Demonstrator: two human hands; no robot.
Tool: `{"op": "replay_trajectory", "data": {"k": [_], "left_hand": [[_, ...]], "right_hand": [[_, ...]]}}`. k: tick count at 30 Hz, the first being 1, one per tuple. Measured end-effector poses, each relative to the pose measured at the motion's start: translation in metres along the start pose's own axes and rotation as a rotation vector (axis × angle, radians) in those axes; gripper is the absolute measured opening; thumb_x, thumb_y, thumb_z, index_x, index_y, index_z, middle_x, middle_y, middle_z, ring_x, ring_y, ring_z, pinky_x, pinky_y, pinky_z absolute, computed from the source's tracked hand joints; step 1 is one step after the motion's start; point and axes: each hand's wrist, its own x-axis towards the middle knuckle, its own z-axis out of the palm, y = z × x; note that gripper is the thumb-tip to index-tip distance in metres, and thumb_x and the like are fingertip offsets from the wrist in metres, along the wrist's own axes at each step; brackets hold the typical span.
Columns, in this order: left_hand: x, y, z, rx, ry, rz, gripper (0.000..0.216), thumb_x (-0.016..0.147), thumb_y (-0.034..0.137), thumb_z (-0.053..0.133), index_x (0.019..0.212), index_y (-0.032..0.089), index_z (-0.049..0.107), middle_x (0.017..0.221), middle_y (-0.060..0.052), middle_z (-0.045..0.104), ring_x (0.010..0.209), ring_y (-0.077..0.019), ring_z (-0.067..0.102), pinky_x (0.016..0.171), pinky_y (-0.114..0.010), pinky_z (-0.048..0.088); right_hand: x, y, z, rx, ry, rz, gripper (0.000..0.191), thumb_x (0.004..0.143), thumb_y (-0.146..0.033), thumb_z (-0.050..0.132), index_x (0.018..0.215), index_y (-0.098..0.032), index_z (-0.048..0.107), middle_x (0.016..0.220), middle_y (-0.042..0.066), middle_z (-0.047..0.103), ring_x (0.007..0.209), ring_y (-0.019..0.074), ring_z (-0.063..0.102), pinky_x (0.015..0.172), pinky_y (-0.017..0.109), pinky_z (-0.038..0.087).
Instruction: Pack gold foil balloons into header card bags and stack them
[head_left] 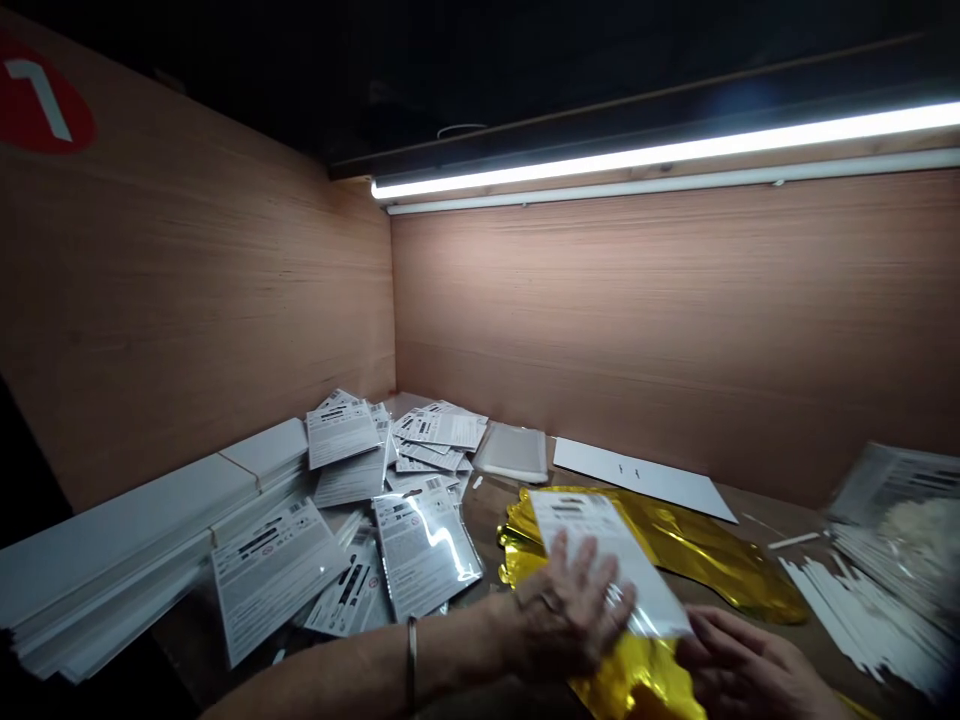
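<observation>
Where the wooden left wall meets the surface (480, 510), one long bundle of white card (225, 480) lies, with two bands visible around it. Next come the printed packs: three lie forward, a left pack (274, 575), a middle pack (341, 600) and a right pack (427, 550), this last one glaring under the lamp. Behind them sit two heaps, a left heap (345, 437) and a right heap (442, 430), too overlapped for me to count. One bracelet (412, 665) circles the left forearm, which crosses in front of the forward packs.

Just right of the heaps lies a batch of clear sleeves (514, 452). Then the left grip (574, 605) — fingers apart, laid flat — covers part of one white pack (615, 530), tilted over gold foil (727, 560); how many foil pieces, I cannot tell. One white strip (641, 478) lies behind. The right grip (750, 660) is at the pack's near right corner; whether it is clamped on it, I cannot tell.

Farther right, one loose stick (793, 541) lies near many white sticks (832, 610), beside clear bagging (915, 530) with pale contents.
</observation>
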Motion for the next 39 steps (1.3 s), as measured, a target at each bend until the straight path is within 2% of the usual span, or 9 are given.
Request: {"op": "replay_trajectory", "data": {"k": [3, 6, 8, 11, 14, 19, 25, 31, 39], "left_hand": [[-0.008, -0.054, 0.017, 0.103, -0.119, -0.235, 0.042, 0.080, 0.011, 0.021, 0.122, 0.005, 0.027, 0.123, -0.022, 0.034, 0.115, -0.0325, 0.027, 0.088, -0.053, 0.023], [-0.021, -0.117, 0.038, 0.190, -0.315, -0.571, 0.045, 0.079, 0.006, 0.023, 0.123, 0.010, 0.026, 0.123, -0.019, 0.035, 0.113, -0.0278, 0.033, 0.088, -0.051, 0.022], [-0.033, -0.151, 0.052, 0.198, -0.341, -0.667, 0.044, 0.076, 0.001, 0.022, 0.118, 0.008, 0.035, 0.114, -0.021, 0.044, 0.106, -0.0288, 0.040, 0.083, -0.053, 0.025], [-0.054, -0.178, 0.067, 0.201, -0.372, -0.770, 0.038, 0.076, 0.002, 0.025, 0.109, 0.005, 0.044, 0.101, -0.022, 0.052, 0.095, -0.0313, 0.047, 0.075, -0.054, 0.030], [-0.060, -0.187, 0.075, 0.193, -0.413, -0.855, 0.031, 0.077, 0.022, 0.038, 0.095, 0.001, 0.052, 0.090, -0.023, 0.055, 0.087, -0.0359, 0.048, 0.070, -0.055, 0.031], [-0.014, -0.168, 0.067, 0.143, -0.332, -0.873, 0.061, 0.075, 0.049, 0.037, 0.108, -0.001, 0.043, 0.113, -0.026, 0.042, 0.107, -0.0405, 0.032, 0.084, -0.055, 0.019], [0.056, -0.067, 0.092, -0.444, -0.345, -0.343, 0.060, 0.077, 0.055, 0.021, 0.126, 0.020, 0.024, 0.134, -0.009, 0.017, 0.122, -0.0266, 0.007, 0.095, -0.050, 0.007], [0.058, -0.024, 0.132, -0.593, -0.327, -0.308, 0.062, 0.077, 0.056, 0.020, 0.128, 0.020, 0.018, 0.135, -0.011, 0.015, 0.122, -0.0280, 0.002, 0.093, -0.054, 0.000], [0.059, -0.026, 0.125, -0.625, -0.286, -0.315, 0.061, 0.077, 0.057, 0.019, 0.126, 0.021, 0.021, 0.134, -0.010, 0.018, 0.123, -0.0273, 0.002, 0.094, -0.055, 0.000]], "right_hand": [[0.001, 0.004, 0.007, -0.221, 0.034, -0.134, 0.029, 0.058, -0.043, 0.058, 0.071, -0.016, 0.059, 0.066, 0.004, 0.058, 0.052, 0.0131, 0.052, 0.042, 0.023, 0.040], [0.006, 0.013, -0.004, -0.446, 0.050, -0.229, 0.024, 0.063, -0.038, 0.052, 0.065, -0.015, 0.057, 0.058, 0.001, 0.055, 0.051, 0.0132, 0.052, 0.046, 0.023, 0.039], [0.008, 0.016, -0.016, -0.580, 0.060, -0.264, 0.021, 0.066, -0.034, 0.047, 0.062, -0.015, 0.056, 0.055, 0.000, 0.055, 0.053, 0.0138, 0.052, 0.051, 0.024, 0.039], [0.009, 0.014, -0.031, -0.812, 0.133, -0.308, 0.021, 0.069, -0.031, 0.042, 0.062, -0.016, 0.056, 0.058, 0.001, 0.059, 0.060, 0.0168, 0.054, 0.057, 0.026, 0.039], [0.012, 0.011, -0.042, -1.010, 0.229, -0.341, 0.023, 0.071, -0.029, 0.039, 0.064, -0.018, 0.057, 0.064, 0.002, 0.062, 0.065, 0.0180, 0.055, 0.060, 0.027, 0.039], [0.046, 0.002, -0.065, -1.318, 0.349, -0.442, 0.032, 0.077, -0.030, 0.033, 0.095, -0.015, 0.055, 0.096, 0.009, 0.059, 0.088, 0.0190, 0.052, 0.075, 0.028, 0.038], [0.126, -0.009, -0.089, -1.472, 0.360, -0.476, 0.049, 0.075, -0.037, 0.038, 0.120, -0.018, 0.037, 0.129, 0.009, 0.033, 0.118, 0.0230, 0.026, 0.092, 0.041, 0.023], [0.157, 0.014, -0.096, -1.503, 0.323, -0.546, 0.039, 0.080, -0.037, 0.033, 0.113, -0.021, 0.045, 0.123, 0.004, 0.043, 0.114, 0.0193, 0.034, 0.092, 0.041, 0.023], [0.164, 0.008, -0.089, -1.518, 0.438, -0.731, 0.022, 0.076, -0.012, 0.037, 0.077, -0.017, 0.058, 0.075, 0.005, 0.059, 0.074, 0.0180, 0.050, 0.068, 0.028, 0.036]]}}
